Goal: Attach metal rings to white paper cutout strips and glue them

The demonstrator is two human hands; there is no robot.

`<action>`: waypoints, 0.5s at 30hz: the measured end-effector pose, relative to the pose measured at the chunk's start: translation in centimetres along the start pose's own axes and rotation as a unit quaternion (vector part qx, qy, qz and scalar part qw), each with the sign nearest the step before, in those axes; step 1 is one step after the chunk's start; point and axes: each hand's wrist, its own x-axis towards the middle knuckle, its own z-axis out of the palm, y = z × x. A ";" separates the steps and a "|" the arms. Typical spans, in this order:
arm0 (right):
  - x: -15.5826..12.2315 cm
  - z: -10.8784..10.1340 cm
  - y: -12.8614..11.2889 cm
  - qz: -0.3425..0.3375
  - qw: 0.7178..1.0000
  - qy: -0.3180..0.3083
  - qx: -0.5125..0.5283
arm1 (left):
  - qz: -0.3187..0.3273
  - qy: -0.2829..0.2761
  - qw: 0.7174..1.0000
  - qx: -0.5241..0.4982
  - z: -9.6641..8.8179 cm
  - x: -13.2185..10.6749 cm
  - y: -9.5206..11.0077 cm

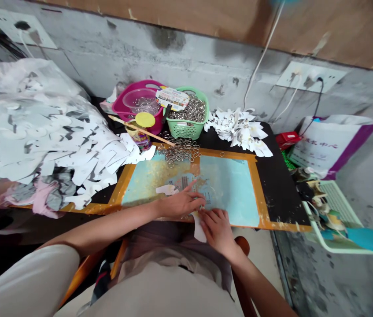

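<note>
One left hand [181, 203] and one right hand [217, 231] over one orange-edged board [229, 189]. Behind the board: one green basket [186, 130], one magenta basket [155, 125], one clear bowl [140, 99], one yellow-lidded jar [138, 136], one wooden stick [118, 121]. Right of the board: one tote bag [328, 154], one tray [338, 207].

Those metal rings [186, 111] are super shiny, piled in a matt green plastic basket [186, 130] beside a glossier pink plastic tub [122, 107]. The paper offcuts [239, 130] look matt white, the wooden stick [142, 131] smooth, the board [226, 189] scuffed and paint-crusted, and the concrete wall [107, 57] pretty rough.
</note>
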 end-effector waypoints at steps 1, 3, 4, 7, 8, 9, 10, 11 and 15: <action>0.0 0.0 0.0 0.003 1.000 -0.001 -0.002 | 0.000 0.001 1.000 0.005 0.1 -0.1 0.1; -0.1 0.1 0.1 0.010 1.000 -0.004 -0.006 | -0.009 0.016 1.000 0.024 0.6 -0.5 0.6; -0.1 0.2 0.1 0.012 1.000 -0.006 -0.008 | -0.019 0.026 0.999 0.037 0.9 -0.8 0.8; -0.2 0.2 0.1 0.013 1.000 -0.009 -0.010 | -0.069 0.049 0.994 0.070 1.9 -1.4 1.6; -0.2 0.1 0.0 0.014 1.000 -0.011 -0.008 | -0.087 0.051 0.992 0.080 2.2 -1.5 1.8; -0.1 0.1 0.0 0.017 1.000 -0.015 -0.006 | -0.102 0.053 0.989 0.090 2.6 -1.6 2.0; 0.0 0.0 -0.2 0.022 1.000 -0.019 -0.004 | -0.117 0.057 0.987 0.098 2.9 -1.7 2.2; 0.1 -0.1 -0.3 0.029 0.999 -0.023 -0.004 | -0.129 0.062 0.984 0.105 3.1 -1.7 2.4; 0.9 -0.5 -0.9 0.051 0.998 -0.042 -0.016 | -0.155 0.078 0.980 0.102 3.9 -1.9 2.9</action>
